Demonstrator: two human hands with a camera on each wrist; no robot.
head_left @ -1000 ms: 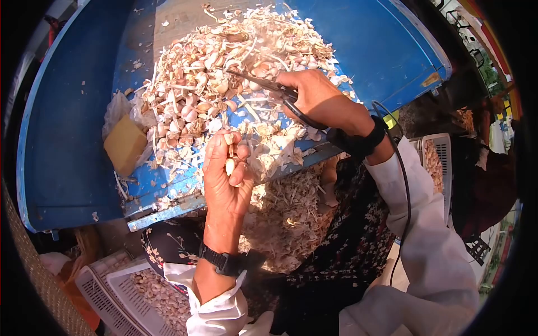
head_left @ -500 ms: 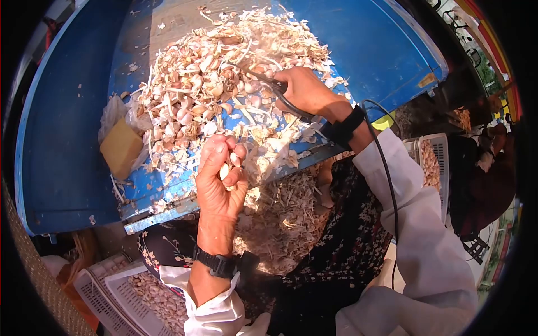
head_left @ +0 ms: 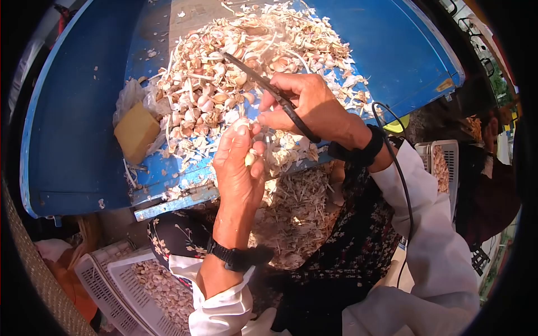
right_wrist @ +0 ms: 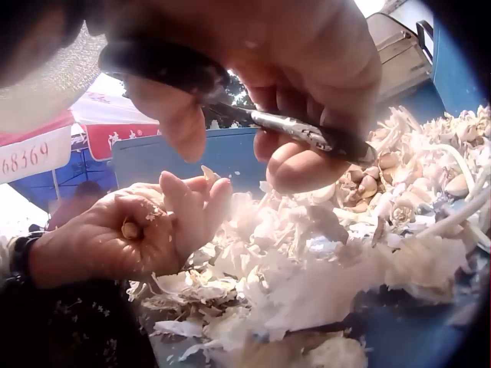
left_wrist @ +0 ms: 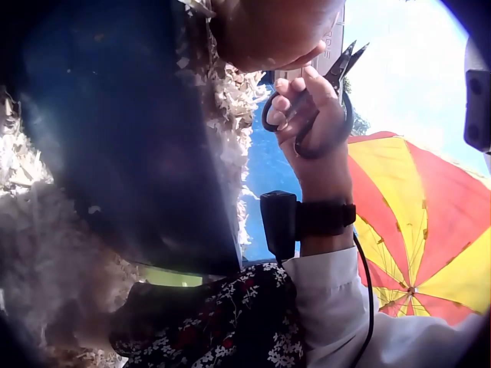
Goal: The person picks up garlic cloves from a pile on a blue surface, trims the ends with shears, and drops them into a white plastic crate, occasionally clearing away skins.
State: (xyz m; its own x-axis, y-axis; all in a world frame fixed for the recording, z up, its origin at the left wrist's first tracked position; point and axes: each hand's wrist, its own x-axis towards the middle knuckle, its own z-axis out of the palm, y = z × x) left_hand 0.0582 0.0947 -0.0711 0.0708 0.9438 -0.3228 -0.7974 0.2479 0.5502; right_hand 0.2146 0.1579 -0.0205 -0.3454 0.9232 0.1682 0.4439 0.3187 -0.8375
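Observation:
My left hand (head_left: 239,162) curls its fingers round garlic cloves (head_left: 250,157), palm up, at the near edge of the garlic heap (head_left: 207,84). In the right wrist view one clove (right_wrist: 131,230) lies in the palm and another piece sits at the fingertips. My right hand (head_left: 316,109) grips black scissors (head_left: 252,73) by the handles, its thumb and fingertips close to the left fingertips. The scissors' blades point up and left over the heap; in the left wrist view the blades (left_wrist: 347,61) stand slightly apart.
The heap lies on a blue metal surface (head_left: 73,123) with raised sides. A yellow block (head_left: 136,133) and clear plastic bag lie left. White baskets (head_left: 126,280) of cloves stand lower left and right. Peelings (head_left: 297,218) fill the space below the near edge.
My right hand has come down and left, close to my left fingertips, with the scissors still in its grip. The whole head view has shifted slightly.

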